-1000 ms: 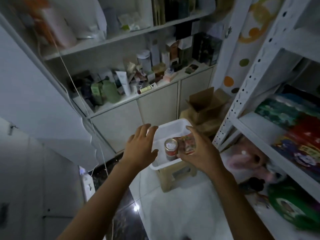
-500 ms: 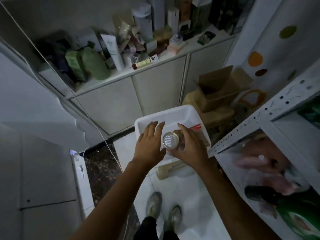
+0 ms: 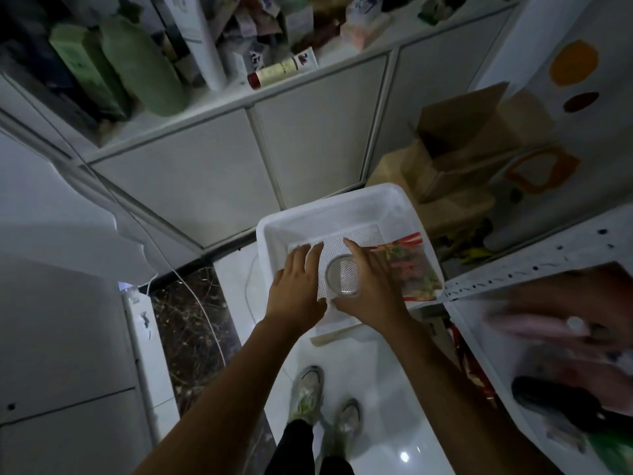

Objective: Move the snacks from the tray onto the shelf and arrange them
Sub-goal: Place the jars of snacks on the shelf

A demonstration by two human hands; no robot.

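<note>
Dim white cabinet doors [image 3: 191,173] are seen along the back wall. The ledge above them is crowded with cartons and tubes, among them a green bottle [image 3: 144,63] and a pale tube with a red cap [image 3: 281,68] lying on its side. A glossy white floor [image 3: 376,423] is spread below, bordered on the left by a dark marbled strip.

At the right, a white metal shelf [image 3: 513,265] with a perforated edge is set just beside the tray. Its lower level is already taken up by a blurred pink packet [image 3: 548,323] and a dark object [image 3: 555,399]. Open cardboard boxes [image 3: 472,132] are stacked behind the tray, between it and the spotted wall.

The white tray [image 3: 342,204] is placed at the centre on a beige stool [image 3: 329,337], of which only a sliver is seen. It is lined with a perforated white mat [image 3: 356,236]. One snack packet [image 3: 414,269], printed in red and green, is left lying flat against the tray's right wall.

The right hand [image 3: 373,289] is wrapped round a can [image 3: 342,275], fingers curled about its side, and the can is held upright over the mat with its round top turned to the camera. The left hand [image 3: 294,286] is spread flat with straight fingers over the tray's left part, nothing being held. Whether the mat is touched cannot be told. A pair of shoes [image 3: 306,392] is seen on the floor beneath.
</note>
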